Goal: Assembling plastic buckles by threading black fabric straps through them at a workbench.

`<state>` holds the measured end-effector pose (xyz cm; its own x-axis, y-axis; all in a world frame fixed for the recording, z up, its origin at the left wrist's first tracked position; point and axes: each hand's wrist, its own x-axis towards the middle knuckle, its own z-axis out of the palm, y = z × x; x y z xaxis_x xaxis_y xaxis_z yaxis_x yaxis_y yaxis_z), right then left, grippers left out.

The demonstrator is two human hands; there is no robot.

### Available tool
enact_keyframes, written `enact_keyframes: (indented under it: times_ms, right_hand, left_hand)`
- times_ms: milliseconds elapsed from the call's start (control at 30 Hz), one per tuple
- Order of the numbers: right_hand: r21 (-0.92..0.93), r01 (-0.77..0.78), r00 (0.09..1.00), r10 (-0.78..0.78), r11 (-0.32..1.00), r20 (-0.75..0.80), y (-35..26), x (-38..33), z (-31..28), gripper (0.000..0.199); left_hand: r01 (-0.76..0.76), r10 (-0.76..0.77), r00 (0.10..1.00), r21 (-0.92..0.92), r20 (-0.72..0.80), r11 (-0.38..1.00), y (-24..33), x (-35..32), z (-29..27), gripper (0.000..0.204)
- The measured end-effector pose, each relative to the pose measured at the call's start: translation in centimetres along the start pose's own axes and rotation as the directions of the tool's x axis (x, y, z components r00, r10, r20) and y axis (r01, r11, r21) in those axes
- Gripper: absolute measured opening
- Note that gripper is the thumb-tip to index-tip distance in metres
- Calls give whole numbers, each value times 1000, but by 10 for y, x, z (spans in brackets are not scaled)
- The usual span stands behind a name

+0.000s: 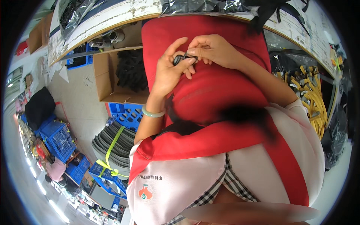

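My left hand (169,72), with a pale green bangle (153,112) on its wrist, pinches a small black looped piece (179,59) between thumb and fingers. It looks like a buckle or a folded strap end, but is too small to tell. My right hand (216,51) meets it from the right, its thumb and forefinger closed on the thin end of the same piece. Both hands are raised above the red apron (210,88) that covers my lap.
A worn white table (112,19) curves across the front, with black plastic bags (202,6) and black straps (275,13) on it. At left stand a cardboard box (104,77) of black pieces and a bundle of dark strips (114,144). Yellow straps (314,107) hang at right.
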<state>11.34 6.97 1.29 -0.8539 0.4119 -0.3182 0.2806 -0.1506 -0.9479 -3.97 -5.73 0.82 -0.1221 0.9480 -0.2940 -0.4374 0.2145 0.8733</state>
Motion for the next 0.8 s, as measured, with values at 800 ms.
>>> enact_keyframes:
  times_ms: [800]
  right_hand:
    - [-963,-241,580,-777,122,-244,-6,-108,-213,23]
  left_hand:
    - [180,-178,982,-15,56,984,-6,48,32,21]
